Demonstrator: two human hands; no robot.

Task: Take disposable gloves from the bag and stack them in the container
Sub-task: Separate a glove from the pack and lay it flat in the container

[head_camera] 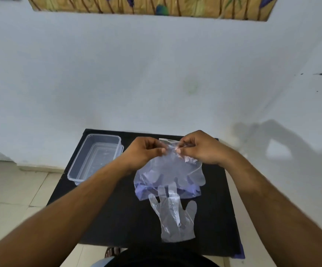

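Note:
A clear plastic bag of disposable gloves is lifted above the black table, its bluish lower part resting near the middle. My left hand and my right hand both pinch the bag's top edge, thumbs facing each other. One transparent glove lies flat on the table in front of the bag, fingers pointing away from me and slightly under the bag. A clear rectangular container stands at the table's back left, with nothing visible inside it.
The black table stands against a pale wall. Tiled floor shows to the left. A sandalled foot peeks out under the table's near edge. A patterned panel hangs high on the wall.

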